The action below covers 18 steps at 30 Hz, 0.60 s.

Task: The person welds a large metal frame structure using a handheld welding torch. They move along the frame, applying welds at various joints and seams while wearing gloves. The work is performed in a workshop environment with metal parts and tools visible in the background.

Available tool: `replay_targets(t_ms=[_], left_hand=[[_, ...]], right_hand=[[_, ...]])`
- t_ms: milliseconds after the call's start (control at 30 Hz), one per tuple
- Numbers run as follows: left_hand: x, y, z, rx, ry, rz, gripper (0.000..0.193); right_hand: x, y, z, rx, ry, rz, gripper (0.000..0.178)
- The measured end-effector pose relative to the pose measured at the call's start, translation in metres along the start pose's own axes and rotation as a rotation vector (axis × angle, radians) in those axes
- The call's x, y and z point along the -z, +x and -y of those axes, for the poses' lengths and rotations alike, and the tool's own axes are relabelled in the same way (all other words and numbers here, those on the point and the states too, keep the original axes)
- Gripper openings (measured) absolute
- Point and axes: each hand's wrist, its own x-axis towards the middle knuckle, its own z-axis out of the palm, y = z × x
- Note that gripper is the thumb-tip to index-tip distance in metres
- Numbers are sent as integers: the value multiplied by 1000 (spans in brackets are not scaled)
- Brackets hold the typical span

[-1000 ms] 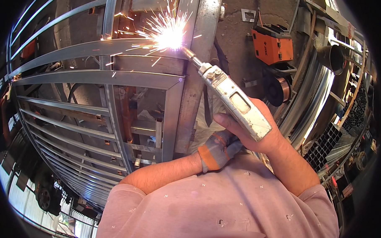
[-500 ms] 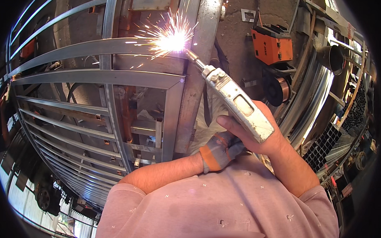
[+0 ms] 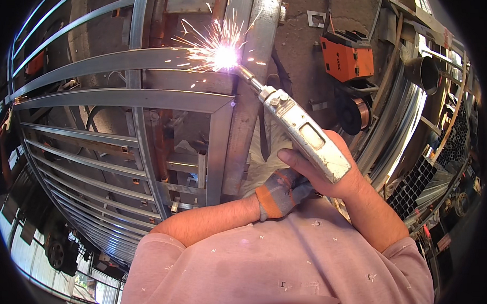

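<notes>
A silver handheld welding gun (image 3: pixel 307 138) is at the centre of the view, slanting from lower right to upper left. Its narrow nozzle (image 3: pixel 246 74) points at a corner of a grey metal frame (image 3: pixel 185 99), just beside a white-violet flash (image 3: pixel 224 57) that throws orange sparks; the glare hides whether the nozzle touches the metal. The person's bare right hand (image 3: pixel 341 184) has a closed grip around the gun's rear body, thumb along its left side. The left hand (image 3: pixel 280 193), in a grey glove with an orange cuff, rests close below it, near the pink T-shirt (image 3: pixel 274 258); its fingers are partly hidden, so its grip cannot be told. The frame's many parallel bars run off to the left. At upper right, an orange machine (image 3: pixel 348 57) stands on the floor (image 3: pixel 304 48), with a spool of copper-coloured wire (image 3: pixel 364 114) near it.
</notes>
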Motion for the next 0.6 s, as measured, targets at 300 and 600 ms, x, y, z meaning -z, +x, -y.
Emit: replay_targets(t_ms=[300, 600], left_hand=[[-2, -1, 5, -95, 208, 41, 33], [-5, 1, 2, 20, 75, 34, 33]], right_hand=[[2, -4, 3, -80, 39, 21, 28], [4, -6, -2, -55, -6, 26, 29]])
